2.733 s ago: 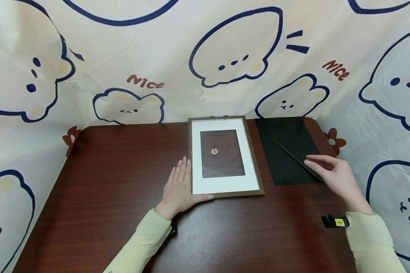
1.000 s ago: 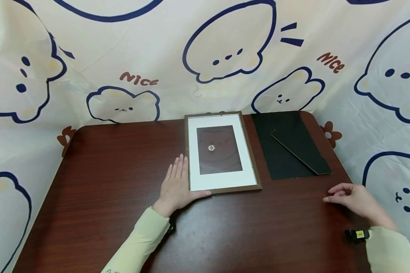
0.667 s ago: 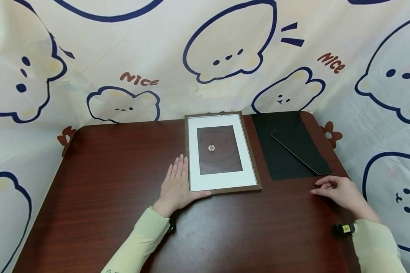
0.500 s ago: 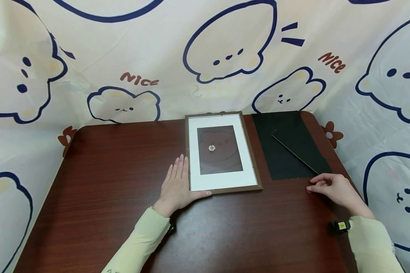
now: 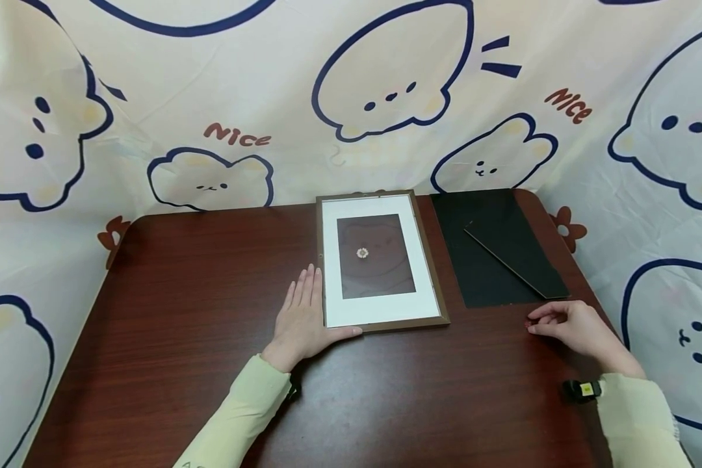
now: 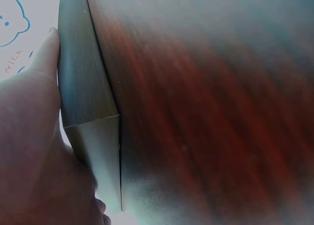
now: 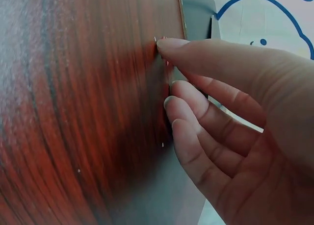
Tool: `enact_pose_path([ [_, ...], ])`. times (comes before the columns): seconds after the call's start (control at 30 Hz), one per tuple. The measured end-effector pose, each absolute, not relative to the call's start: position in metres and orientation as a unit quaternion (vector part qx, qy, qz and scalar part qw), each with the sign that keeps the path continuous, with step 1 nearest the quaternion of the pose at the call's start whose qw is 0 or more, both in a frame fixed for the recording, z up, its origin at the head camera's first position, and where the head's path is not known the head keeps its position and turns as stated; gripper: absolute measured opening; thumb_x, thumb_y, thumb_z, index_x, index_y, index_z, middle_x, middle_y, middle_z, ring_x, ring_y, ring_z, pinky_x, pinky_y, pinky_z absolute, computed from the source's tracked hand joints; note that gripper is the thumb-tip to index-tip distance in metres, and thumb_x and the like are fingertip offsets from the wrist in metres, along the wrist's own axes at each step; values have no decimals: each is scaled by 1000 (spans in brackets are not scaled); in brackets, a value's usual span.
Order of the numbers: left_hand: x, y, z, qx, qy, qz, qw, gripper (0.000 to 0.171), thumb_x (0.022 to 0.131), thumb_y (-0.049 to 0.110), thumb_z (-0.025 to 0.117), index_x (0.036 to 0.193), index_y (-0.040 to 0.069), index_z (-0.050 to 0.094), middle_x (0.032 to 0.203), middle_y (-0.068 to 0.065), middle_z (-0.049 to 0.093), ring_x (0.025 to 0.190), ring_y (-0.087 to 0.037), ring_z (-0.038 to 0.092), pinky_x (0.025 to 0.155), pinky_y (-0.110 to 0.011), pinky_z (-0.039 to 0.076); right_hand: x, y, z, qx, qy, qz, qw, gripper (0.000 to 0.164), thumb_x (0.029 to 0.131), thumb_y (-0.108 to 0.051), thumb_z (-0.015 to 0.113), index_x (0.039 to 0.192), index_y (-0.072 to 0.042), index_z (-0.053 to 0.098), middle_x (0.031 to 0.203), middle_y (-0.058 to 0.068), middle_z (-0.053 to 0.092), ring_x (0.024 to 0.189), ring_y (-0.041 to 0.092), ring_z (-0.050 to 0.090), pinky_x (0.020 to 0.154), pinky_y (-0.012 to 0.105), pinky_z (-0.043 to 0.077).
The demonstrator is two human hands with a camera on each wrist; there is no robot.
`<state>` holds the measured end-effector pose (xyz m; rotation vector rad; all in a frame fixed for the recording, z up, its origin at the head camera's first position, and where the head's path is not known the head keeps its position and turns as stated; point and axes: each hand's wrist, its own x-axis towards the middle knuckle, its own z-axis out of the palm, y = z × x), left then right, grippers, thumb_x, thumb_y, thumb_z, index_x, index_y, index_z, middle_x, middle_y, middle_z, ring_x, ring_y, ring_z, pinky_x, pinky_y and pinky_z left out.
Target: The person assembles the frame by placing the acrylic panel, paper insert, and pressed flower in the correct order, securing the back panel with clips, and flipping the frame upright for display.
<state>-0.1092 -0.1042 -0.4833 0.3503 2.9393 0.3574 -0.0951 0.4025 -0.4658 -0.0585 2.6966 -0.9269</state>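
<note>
"While the left hand [image 5: 301, 318] lies against the picture frame [image 5: 428, 257], are its fingers gripping?"

"They're out straight along the frame's left side, close together, with the thumb spread along the near edge. Touching it, I'd say, and nothing tighter."

"And the right hand [image 5: 582, 331]?"

"Thumb and forefinger are brought together at the tips on a small reddish bit [image 5: 528, 322], low over the bench [image 5: 199, 292]. The other fingers curl in behind. It's just off the near right corner of the black backing board [image 5: 480, 273], well apart from the frame."

"What's around them?"

"The frame lies flat, a white mat [image 5: 386, 312] around a dark brown window, with a tiny pale flower [image 5: 362, 253] left of its middle. The board lies to the right, a thin edge [image 5: 505, 264] slanting across it. Printed cloth [image 5: 228, 78] hangs behind and at both sides."

"Anything unclear?"

"What the reddish bit is: from the right wrist, the thumb hides most of it and the forefinger's tip. From the left wrist, most of the fingers are out of sight past the frame's corner, and the bench blurs. Whether the flower sits over or under glass, I can't tell."
</note>
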Motion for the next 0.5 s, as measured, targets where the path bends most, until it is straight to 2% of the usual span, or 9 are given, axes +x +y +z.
enact_pose_path([
  [0.5,-109,-105,-484,117,983,121,75,140,72,95,48,161,-2,1,168,-19,0,154,-31,1,123,-44,4,-96,396,-465,-30,937,-305,167,10,93,-18,77,97,-10,78,83,-1,70,78,19,60,67,26,53],
])
